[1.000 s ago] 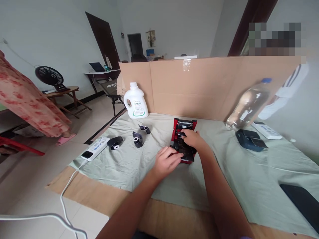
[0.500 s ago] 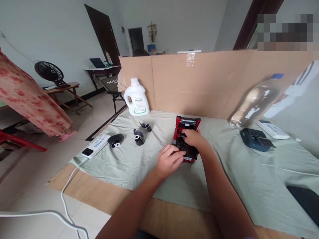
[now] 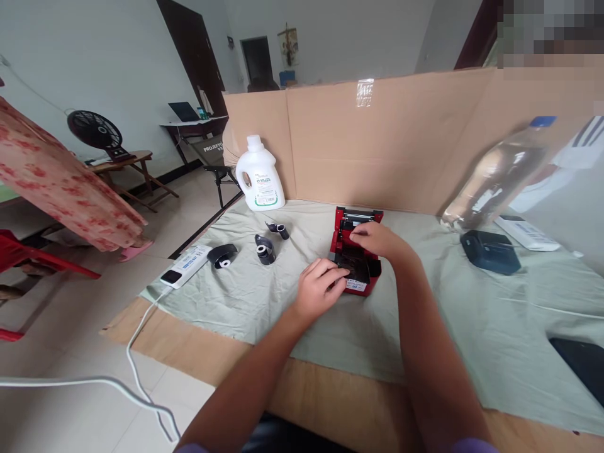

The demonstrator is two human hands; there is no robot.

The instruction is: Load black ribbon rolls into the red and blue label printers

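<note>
A small red and black printer (image 3: 372,274) stands on the cloth with its lid (image 3: 357,216) raised toward the back. A black strip (image 3: 358,265) lies over its front part. My left hand (image 3: 319,286) is at the printer's left front, its thumb and fingers closed on the strip's edge. Above the printer's middle, just below the lid, my right hand (image 3: 377,240) has its fingertips pinched together; whatever is between them is hidden. To the left are a black roll with a white core (image 3: 265,250), a smaller black roll (image 3: 282,231) and another black roll (image 3: 223,256).
A white power strip (image 3: 186,267) lies at the table's left. At the back stand a white detergent bottle (image 3: 262,176) and a cardboard wall (image 3: 377,145). A clear plastic bottle (image 3: 500,173), dark blue device (image 3: 491,253) and black phone (image 3: 578,365) are rightward. One person stands left, another behind the cardboard.
My right hand has lifted out of the printer and moved slightly right and up. The left hand stays at the black strip. The camera view has shifted a little.
</note>
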